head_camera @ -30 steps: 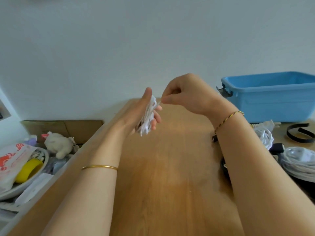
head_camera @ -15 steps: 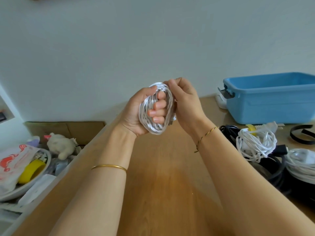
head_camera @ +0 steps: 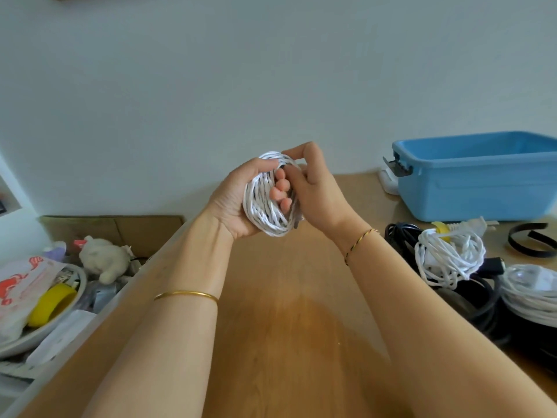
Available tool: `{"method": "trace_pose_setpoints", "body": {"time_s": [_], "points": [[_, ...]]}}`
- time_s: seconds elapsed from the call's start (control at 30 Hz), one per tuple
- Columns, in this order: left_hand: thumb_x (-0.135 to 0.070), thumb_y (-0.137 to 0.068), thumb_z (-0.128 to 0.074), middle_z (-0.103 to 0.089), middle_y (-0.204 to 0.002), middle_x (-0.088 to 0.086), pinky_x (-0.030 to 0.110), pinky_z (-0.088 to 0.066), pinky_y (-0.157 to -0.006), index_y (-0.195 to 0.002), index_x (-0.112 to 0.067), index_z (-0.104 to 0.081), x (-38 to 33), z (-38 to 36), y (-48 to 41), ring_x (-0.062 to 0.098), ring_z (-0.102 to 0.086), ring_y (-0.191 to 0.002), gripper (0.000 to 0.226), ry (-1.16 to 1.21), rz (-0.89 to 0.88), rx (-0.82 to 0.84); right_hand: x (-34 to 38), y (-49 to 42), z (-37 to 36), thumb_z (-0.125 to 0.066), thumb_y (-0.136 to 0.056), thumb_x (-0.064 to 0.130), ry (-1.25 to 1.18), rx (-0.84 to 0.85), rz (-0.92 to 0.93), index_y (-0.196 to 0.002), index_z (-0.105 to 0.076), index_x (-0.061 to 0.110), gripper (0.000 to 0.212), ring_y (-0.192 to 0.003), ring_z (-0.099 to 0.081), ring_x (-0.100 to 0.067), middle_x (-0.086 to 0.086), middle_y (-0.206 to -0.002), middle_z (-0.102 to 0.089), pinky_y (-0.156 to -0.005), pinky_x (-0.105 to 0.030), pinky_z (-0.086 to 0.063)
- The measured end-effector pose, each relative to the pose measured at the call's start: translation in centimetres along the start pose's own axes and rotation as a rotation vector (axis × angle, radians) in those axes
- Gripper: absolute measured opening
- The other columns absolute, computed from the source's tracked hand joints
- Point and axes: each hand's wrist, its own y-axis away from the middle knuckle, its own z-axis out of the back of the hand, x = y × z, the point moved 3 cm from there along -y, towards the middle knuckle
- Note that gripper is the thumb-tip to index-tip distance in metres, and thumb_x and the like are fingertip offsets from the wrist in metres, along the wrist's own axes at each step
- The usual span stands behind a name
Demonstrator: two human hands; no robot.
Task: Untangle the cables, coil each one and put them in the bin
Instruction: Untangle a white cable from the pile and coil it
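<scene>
Above the desk [head_camera: 286,327], centre of view, both hands are on one white cable coil [head_camera: 265,215], held up clear of the surface. Left hand [head_camera: 235,203]: fingers threaded through the coil's eye and curled back round the strands, thumb over the top, so it carries the whole bundle. Right hand [head_camera: 316,194]: thumb and forefinger pinch the top strands, other fingers curled in against the coil's right side. My guess is it's tucking or tidying a final turn. Small dark piece at the coil's lower right edge, maybe a plug, too small to call. Handling: thin cord, many turns, so light and limp, with no stiffness to hold shape by itself. Loops will likely spring loose and slide if the grip relaxes, and the jacket looks smooth. Take hold across the full bundle, fingers through the eye or a pinch over all strands at once. Don't lift by a single turn or a free end, that would pull the coil apart. Not fragile, but don't yank at the connector. Bin [head_camera: 476,188] is blue, open-topped, far right at the back of the desk, well apart from the hands; its inside isn't visible. More work near it: black cables [head_camera: 401,233], a white bundle [head_camera: 449,254] with a yellow tie lying on them, and a loose white coil [head_camera: 530,294] at the right edge. Held coil looks about done; drop into the bin not yet made.
</scene>
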Motion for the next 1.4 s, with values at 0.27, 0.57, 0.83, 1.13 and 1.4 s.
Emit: {"method": "trace_pose_setpoints", "body": {"time_s": [0.27, 0.57, 0.83, 1.13, 1.4], "points": [[-0.01, -0.074, -0.061, -0.062, -0.066, 0.003, 0.029, -0.049, -0.07, -0.071, -0.012, -0.061, -0.3, 0.6, -0.5, 0.016, -0.06, -0.065, 0.004, -0.471, -0.081, -0.192, 0.7, -0.1, 0.7, -0.038, -0.097, 0.007, 0.425, -0.002, 0.173, -0.116, -0.041, 0.005, 0.019, -0.064, -0.049, -0.014, -0.004, -0.082, -0.055, -0.055, -0.01, -0.037], [0.012, -0.077, -0.044, -0.058, -0.052, 0.007, 0.027, -0.05, -0.054, -0.065, -0.006, -0.055, -1.9, -1.2, 0.0, 0.017, -0.055, -0.043, 0.024, -0.514, -0.306, -0.359, 2.4, -0.1, 0.7, -0.034, -0.1, 0.012, 0.401, 0.01, 0.129, -0.102, -0.043, 0.015, 0.01, -0.054, -0.05, 0.0, 0.007, -0.074, -0.049, -0.049, -0.004, -0.036], [-0.026, -0.092, -0.048, -0.043, -0.042, 0.001, 0.017, -0.036, -0.042, -0.062, -0.01, -0.055, -1.4, -5.6, -0.5, 0.014, -0.039, -0.033, 0.034, -0.158, -0.191, -0.353, 4.1, -0.1, 3.2, -0.033, -0.096, 0.014, 0.428, -0.086, -0.012, -0.091, -0.041, 0.021, 0.012, -0.047, -0.043, 0.0, 0.004, -0.075, -0.052, -0.048, -0.011, -0.037], [-0.014, -0.089, -0.055, -0.049, -0.052, 0.007, 0.018, -0.035, -0.04, -0.069, -0.012, -0.051, -0.3, -13.3, -4.2, 0.015, -0.04, -0.032, 0.02, -0.387, -0.377, -0.472, 6.6, 0.8, 10.8, -0.045, -0.097, 0.013, 0.421, -0.257, -0.064, -0.11, -0.05, 0.01, 0.015, -0.06, -0.058, -0.014, -0.011, -0.078, -0.064, -0.056, -0.018, -0.047], [-0.011, -0.091, -0.054, -0.037, -0.035, -0.004, 0.019, -0.029, -0.041, -0.065, -0.014, -0.042, 2.1, -18.2, -7.6, 0.013, -0.029, -0.029, 0.028, -0.396, -0.426, -0.357, 7.0, 2.5, 18.6, -0.038, -0.101, 0.026, 0.357, -0.274, -0.173, -0.124, -0.05, 0.002, 0.035, -0.098, -0.056, -0.022, -0.011, -0.109, -0.06, -0.081, -0.026, -0.045]]}}
